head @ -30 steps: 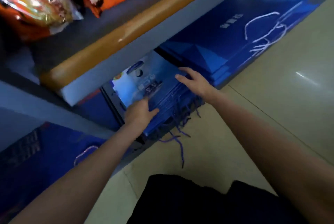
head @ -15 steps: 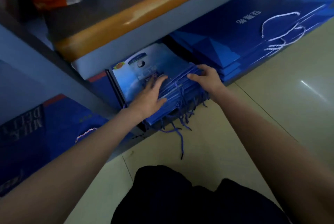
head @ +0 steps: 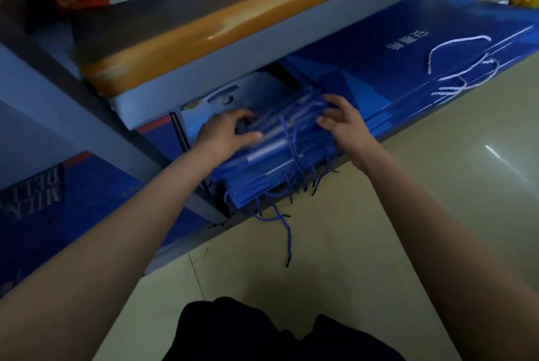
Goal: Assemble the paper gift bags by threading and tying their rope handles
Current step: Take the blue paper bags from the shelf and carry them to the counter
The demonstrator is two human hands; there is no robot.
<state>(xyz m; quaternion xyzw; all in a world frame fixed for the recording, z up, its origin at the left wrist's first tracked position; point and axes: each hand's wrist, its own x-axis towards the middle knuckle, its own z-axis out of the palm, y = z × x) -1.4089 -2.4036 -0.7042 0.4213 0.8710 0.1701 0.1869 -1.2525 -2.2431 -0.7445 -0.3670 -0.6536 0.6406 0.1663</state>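
Both hands' grips, left [head: 226, 134] and right [head: 344, 124], clutch the flat gift bags [head: 274, 168] stacked between them.

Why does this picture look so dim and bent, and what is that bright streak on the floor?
Head view: wide-angle lens bows the shelf edge; the nook under it is shadowed, so the stack of blue bags looks dark; the floor streak is lamp glare; left hand and right hand fingers are slightly motion-blurred.

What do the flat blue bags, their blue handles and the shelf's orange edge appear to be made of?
Blue bags: likely coated paper, crisp flat folds, faint sheen.
Blue handles: twisted rope, its spiral strands visible.
Orange edge: glossy, perhaps plastic or lacquered wood; highlights show.
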